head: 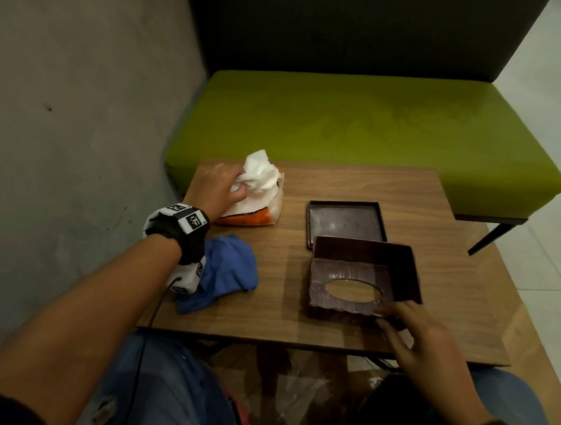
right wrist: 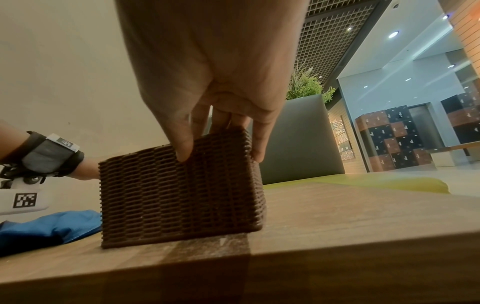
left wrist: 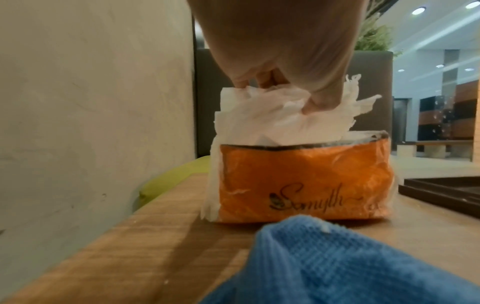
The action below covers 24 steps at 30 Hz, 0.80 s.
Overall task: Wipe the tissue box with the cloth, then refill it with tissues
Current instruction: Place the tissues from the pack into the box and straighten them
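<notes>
A dark brown woven tissue box (head: 402,272) stands open side up on the wooden table, and the oval slot shows in its floor. My right hand (head: 393,313) grips its near right corner, thumb on the front wall and fingers over the rim (right wrist: 221,144). The box's flat dark panel (head: 346,225) lies just behind it. At the table's far left my left hand (head: 241,188) pinches a bunch of white tissues (left wrist: 259,119) sticking out of an orange tissue pack (left wrist: 298,185). A crumpled blue cloth (head: 228,271) lies on the table under my left wrist.
The small wooden table (head: 370,190) has a green bench seat (head: 357,119) with a dark back behind it. A grey wall runs close along the left. The table's near edge is right under my right hand.
</notes>
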Each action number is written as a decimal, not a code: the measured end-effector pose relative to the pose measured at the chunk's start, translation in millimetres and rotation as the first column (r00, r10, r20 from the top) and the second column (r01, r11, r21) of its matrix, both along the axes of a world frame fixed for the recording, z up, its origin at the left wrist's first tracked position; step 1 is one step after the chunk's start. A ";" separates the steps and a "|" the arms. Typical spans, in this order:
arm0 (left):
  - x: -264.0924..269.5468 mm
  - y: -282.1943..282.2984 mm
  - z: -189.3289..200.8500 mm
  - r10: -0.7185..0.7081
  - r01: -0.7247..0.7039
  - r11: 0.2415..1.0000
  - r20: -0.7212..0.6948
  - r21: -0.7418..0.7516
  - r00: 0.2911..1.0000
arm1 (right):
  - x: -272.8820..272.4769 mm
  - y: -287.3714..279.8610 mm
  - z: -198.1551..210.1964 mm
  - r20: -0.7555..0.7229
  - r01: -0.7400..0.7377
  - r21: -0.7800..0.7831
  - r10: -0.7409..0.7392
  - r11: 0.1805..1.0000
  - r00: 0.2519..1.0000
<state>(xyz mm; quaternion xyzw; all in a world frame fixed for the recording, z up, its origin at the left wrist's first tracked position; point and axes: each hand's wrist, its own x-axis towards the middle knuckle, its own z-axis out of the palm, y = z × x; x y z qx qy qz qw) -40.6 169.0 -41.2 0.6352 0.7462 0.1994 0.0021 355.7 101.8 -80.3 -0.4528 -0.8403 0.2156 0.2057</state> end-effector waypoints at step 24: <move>13.7 -64.2 59.8 -0.059 -0.486 0.873 0.998 0.040 -0.025 | -33.3 -21.0 49.1 -0.336 -0.001 0.126 0.044 0.992 0.941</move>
